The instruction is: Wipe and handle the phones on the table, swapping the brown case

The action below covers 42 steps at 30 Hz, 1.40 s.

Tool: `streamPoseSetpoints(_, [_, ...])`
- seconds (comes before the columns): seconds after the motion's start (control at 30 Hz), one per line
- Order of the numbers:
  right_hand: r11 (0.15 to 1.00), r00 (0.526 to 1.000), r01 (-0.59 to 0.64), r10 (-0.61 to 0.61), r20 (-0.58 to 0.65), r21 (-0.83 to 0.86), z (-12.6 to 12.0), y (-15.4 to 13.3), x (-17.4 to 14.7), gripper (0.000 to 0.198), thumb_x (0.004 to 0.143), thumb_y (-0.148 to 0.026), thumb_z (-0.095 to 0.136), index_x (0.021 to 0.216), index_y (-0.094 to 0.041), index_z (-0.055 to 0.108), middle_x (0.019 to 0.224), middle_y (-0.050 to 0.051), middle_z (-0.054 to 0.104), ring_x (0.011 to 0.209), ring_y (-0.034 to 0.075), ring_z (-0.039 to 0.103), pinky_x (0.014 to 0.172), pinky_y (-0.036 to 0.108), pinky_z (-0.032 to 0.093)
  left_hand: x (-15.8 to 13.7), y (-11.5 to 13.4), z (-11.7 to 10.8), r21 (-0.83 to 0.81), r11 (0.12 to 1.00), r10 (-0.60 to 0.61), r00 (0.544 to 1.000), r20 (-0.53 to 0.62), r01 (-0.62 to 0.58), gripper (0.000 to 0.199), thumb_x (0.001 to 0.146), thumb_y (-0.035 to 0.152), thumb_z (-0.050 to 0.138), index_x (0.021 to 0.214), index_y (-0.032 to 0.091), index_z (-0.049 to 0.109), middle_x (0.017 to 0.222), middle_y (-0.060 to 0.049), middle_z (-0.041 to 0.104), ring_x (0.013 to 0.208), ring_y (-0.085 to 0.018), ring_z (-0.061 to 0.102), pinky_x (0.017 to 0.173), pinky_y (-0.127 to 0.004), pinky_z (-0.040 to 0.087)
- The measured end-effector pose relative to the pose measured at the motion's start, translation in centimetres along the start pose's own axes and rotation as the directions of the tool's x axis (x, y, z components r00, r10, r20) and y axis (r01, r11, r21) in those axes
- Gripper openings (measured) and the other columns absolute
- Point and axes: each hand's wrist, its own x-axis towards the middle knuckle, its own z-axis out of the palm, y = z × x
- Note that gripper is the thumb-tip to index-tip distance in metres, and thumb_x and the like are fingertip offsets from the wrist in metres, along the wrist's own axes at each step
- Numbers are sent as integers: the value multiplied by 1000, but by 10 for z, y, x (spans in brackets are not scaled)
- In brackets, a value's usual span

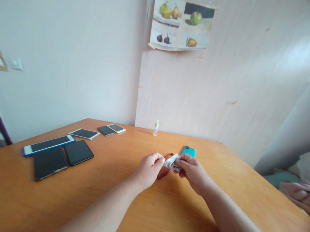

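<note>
Between my hands is a small folded white cloth (171, 162) with grey markings, held a little above the table. My left hand (149, 168) pinches its left edge between thumb and fingers. On the other side, my right hand (193, 172) has its fingers closed round the cloth. Beneath it lies a flat, reddish-brown edged object (163, 172), mostly covered by the cloth and hands, so its kind cannot be made out. A turquoise phone (189, 151) lies just beyond my right hand, camera side up.
On the left of the wooden table (101, 196) lie several tablets and phones, among them a blue-edged tablet (49, 145) and a black tablet (50, 163). A small clear spray bottle (155, 129) stands near the back edge by the wall.
</note>
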Motion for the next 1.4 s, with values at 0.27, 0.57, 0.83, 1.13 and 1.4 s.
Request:
streamPoseSetpoints(0.27, [987,988,41,-63,-138,-158,-1,-7,-3,29,83,-48,62,85,-19,60,69,0,60,58,11,50,51,24,34,1,-2,2,-338,928,-177,984,-27,157,39,86,55,53,76,18,55,68,1,59,64,-13,53,63,-24,40])
streamPoseSetpoints(0.57, [980,973,154,-127,195,-128,20,-18,-18,21,82,-39,66,88,-19,62,84,2,66,77,15,57,71,27,43,1,2,-2,-528,822,-245,969,12,214,37,85,54,56,79,18,57,67,1,60,58,-11,50,59,-24,37])
streamPoseSetpoints(0.83, [990,996,87,-86,18,-112,8,-12,-10,21,85,-40,60,83,-19,59,65,-1,60,57,10,43,54,25,31,5,-2,0,-268,958,-191,931,-310,107,20,84,38,60,92,19,59,89,-3,65,89,-17,59,81,-28,42])
streamPoseSetpoints(1.13, [993,995,82,-77,63,-87,14,-7,-12,22,89,-38,53,88,-17,60,71,2,60,62,13,50,54,26,36,-7,11,5,-519,815,-180,964,196,258,33,78,46,69,89,16,59,69,-1,64,56,-9,50,54,-22,35])
streamPoseSetpoints(1.4, [706,846,445,-532,1,-550,12,-7,-12,25,88,-34,55,108,-24,66,104,8,62,90,21,58,79,36,48,-2,6,5,-610,730,-303,946,116,308,23,71,26,69,84,19,52,64,1,62,54,-11,55,53,-22,38])
